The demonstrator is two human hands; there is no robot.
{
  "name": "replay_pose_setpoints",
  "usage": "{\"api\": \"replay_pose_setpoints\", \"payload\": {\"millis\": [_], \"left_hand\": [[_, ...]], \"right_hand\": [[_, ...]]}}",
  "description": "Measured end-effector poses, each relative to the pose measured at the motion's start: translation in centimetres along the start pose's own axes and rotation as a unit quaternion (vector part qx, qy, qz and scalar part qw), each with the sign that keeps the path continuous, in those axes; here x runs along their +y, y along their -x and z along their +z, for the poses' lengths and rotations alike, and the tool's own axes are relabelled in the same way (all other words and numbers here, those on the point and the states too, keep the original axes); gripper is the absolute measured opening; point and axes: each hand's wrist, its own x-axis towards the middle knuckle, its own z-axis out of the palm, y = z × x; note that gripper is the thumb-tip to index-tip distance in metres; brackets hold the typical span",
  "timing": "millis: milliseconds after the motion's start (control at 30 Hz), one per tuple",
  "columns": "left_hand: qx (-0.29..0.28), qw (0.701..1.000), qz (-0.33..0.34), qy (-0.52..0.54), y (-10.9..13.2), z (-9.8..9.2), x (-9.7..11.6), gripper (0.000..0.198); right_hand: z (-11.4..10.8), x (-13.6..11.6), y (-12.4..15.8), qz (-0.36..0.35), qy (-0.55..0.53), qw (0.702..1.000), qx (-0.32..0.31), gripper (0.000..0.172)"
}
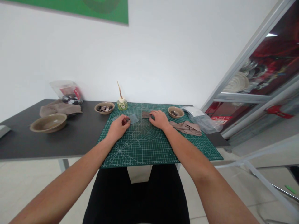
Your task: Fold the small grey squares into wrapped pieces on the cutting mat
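My left hand (119, 127) is closed in a pinch around a small dark piece (128, 120), too small to name exactly. Under and beyond those fingers lies a translucent bluish sheet (134, 118) on the green cutting mat (140, 149). My right hand (160, 119) rests on the mat to the right, its fingers curled around a dark object (152, 117) that is partly hidden. A flat brown rectangular piece (145, 114) sticks out left of those fingers. Close to the right hand stands a small bowl (176, 116) with a few dark pieces inside.
A bowl of dark and pale pieces (104, 112) and a glue jar with a brush (122, 104) stand at the back left. Farther left are an empty bowl (49, 128), a brown cloth (58, 107) and a clear tub (67, 91). Another cloth (189, 128) and plastic bag (202, 121) lie right.
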Motion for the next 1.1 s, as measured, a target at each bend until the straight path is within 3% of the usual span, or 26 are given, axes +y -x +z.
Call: {"api": "replay_pose_setpoints", "payload": {"millis": [100, 167, 267, 367, 567, 667, 867, 1000, 1100], "left_hand": [[-0.015, 1.000, 0.021, 0.006, 0.0, 0.1, -0.3, 0.027], [-0.029, 0.999, 0.027, 0.024, 0.0, 0.2, -0.6, 0.028], [-0.029, 0.998, 0.033, 0.038, 0.0, 0.4, -1.0, 0.028], [-0.041, 0.996, 0.044, 0.067, 0.1, 0.5, -1.1, 0.028], [-0.039, 0.996, 0.048, 0.068, 0.5, 0.3, -0.7, 0.024], [-0.064, 0.990, 0.036, 0.123, 0.4, 0.4, -0.5, 0.030], [-0.079, 0.984, 0.027, 0.155, 0.6, 0.3, 0.1, 0.027], [-0.091, 0.984, 0.031, 0.150, 0.7, 0.3, 0.3, 0.025], [-0.087, 0.986, 0.042, 0.134, 0.5, 0.4, 0.0, 0.023]], "right_hand": [[-0.2, 0.3, 0.4, 0.116, 0.014, 0.993, 0.017, 0.041], [-0.3, 0.6, 0.3, 0.153, 0.023, 0.988, -0.026, 0.043], [-0.4, 0.8, 0.1, 0.146, 0.036, 0.986, -0.066, 0.040], [-0.6, 0.6, -0.2, 0.153, 0.047, 0.985, -0.067, 0.037], [-1.6, 0.5, 0.1, 0.194, 0.061, 0.978, -0.052, 0.031], [-2.5, 0.1, 0.7, 0.210, 0.038, 0.977, -0.011, 0.035], [-3.5, -3.9, 3.0, 0.089, -0.167, 0.976, 0.107, 0.034], [-2.6, -7.3, 4.0, 0.044, -0.258, 0.960, 0.103, 0.024], [-1.5, -8.4, 4.2, -0.029, -0.282, 0.955, 0.090, 0.020]]}}
